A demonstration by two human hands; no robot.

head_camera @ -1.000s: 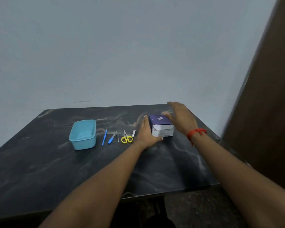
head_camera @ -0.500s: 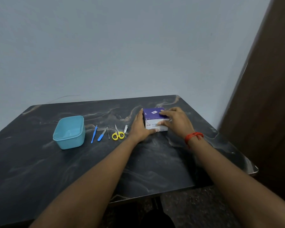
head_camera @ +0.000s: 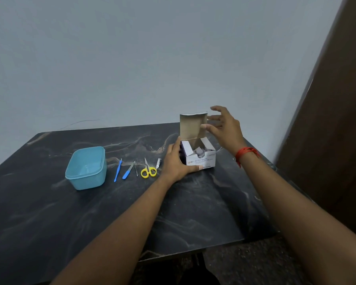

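A small white and purple box of alcohol swabs [head_camera: 201,159] stands on the dark marbled table [head_camera: 90,212]. Its lid flap [head_camera: 192,125] is up, and grey sachets show inside. My left hand [head_camera: 176,164] grips the box's left side, thumb along the front bottom edge. My right hand [head_camera: 224,128] hovers at the raised lid's right edge; the thumb touches the flap and the fingers are spread and relaxed. A red thread circles my right wrist.
Left of the box lie a nail clipper [head_camera: 158,163], yellow-handled scissors [head_camera: 148,171], tweezers [head_camera: 136,168], a blue-handled file [head_camera: 128,172] and a thin blue tool [head_camera: 118,170]. An empty teal tub [head_camera: 86,168] stands farther left. A brown door [head_camera: 333,140] is at right.
The box's lid was shut under my right hand; now it stands open and my right hand has risen beside it. My left hand kept its grip on the box.
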